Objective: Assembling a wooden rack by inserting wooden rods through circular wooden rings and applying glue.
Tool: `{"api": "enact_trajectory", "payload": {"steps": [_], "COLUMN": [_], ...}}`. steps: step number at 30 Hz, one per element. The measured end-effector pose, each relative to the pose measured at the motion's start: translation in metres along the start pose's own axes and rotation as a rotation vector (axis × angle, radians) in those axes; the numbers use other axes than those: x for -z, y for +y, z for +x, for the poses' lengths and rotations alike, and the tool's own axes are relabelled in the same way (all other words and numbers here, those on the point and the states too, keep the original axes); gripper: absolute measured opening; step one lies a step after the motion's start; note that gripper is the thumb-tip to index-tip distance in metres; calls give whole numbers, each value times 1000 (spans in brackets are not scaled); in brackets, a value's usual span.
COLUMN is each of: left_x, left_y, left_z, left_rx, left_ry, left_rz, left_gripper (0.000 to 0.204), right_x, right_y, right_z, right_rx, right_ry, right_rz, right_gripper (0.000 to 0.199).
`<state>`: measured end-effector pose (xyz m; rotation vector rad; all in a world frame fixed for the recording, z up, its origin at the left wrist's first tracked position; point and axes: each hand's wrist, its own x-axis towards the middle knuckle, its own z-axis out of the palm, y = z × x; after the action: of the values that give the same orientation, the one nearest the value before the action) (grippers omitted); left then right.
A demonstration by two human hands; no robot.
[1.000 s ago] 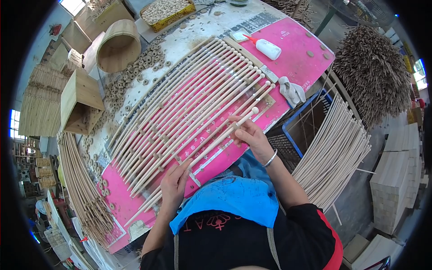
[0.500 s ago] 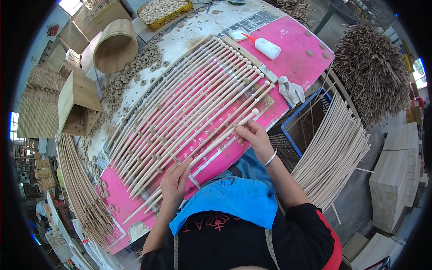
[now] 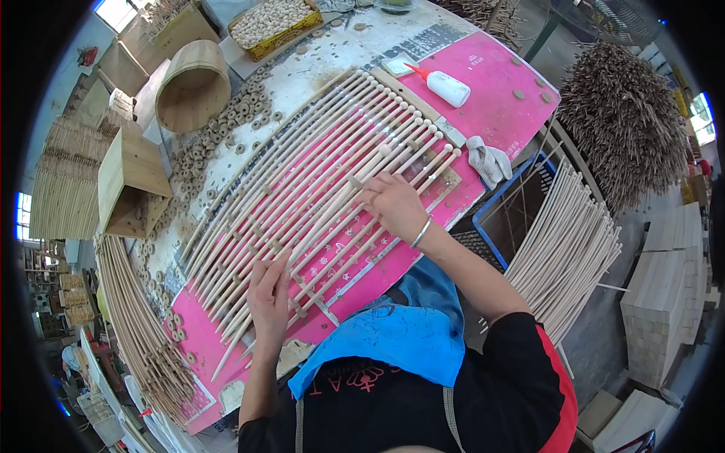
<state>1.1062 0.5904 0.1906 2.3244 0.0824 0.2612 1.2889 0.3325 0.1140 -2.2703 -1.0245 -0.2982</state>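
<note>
Head view: person at pink desk [image 3: 498,75].
Rods: wooden rods [image 3: 302,189] laid side by side, prob. for alignment.
L hand [image 3: 269,296]: flat, open, pressing rods.
R hand [image 3: 393,202]: fingers curled, pinching one rod.

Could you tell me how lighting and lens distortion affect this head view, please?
Head view: even daylight, soft shadows, no harsh glare on the pink board. Fisheye bends the wooden rods and table edge toward the rim, with black corners. Left hand and right hand are sharp; far stacks near the rim look smaller and softer.
</note>
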Motion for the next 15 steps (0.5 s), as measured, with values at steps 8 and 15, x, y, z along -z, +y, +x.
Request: {"api": "enact_trajectory", "payload": {"steps": [8,15], "left_x": [1,-4], "left_y": [-15,-4], "left_z": [3,32], "left_rx": [52,-17], "left_ry": [30,-23], "left_rz": [3,133], "left_gripper": [29,28], "right_x": [-1,36], "right_y": [9,-8], "right_z": [11,-10], "right_rx": [203,339], "right_ry": [-178,-14], "right_rz": [-238,88], "right_gripper": [13,21]}}
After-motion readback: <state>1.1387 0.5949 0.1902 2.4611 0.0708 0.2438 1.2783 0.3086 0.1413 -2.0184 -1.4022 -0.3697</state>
